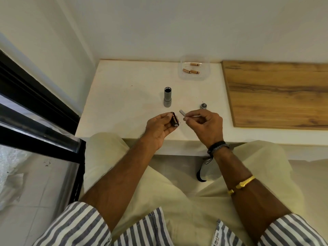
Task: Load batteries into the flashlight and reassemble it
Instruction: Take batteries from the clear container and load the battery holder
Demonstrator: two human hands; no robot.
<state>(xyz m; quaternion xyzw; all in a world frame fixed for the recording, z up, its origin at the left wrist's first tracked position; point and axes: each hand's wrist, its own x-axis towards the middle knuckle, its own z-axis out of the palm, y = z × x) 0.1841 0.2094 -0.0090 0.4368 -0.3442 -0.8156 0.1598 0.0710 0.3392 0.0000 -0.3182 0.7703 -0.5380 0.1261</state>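
The grey flashlight body (167,97) stands upright on the white table (124,96), its open end up. Its tail cap (203,106) lies to the right of it. My left hand (159,128) grips a black battery holder (174,120) near the table's front edge. My right hand (205,124) pinches a pale grey battery (182,112) between thumb and forefinger, its tip a short gap from the holder. A clear plastic tray (195,69) at the back holds three copper-coloured batteries (190,71).
A wooden board (276,93) covers the table's right side. White walls close the back and left. A black-framed glass case (40,121) stands to the left of the table. My knees sit under the front edge.
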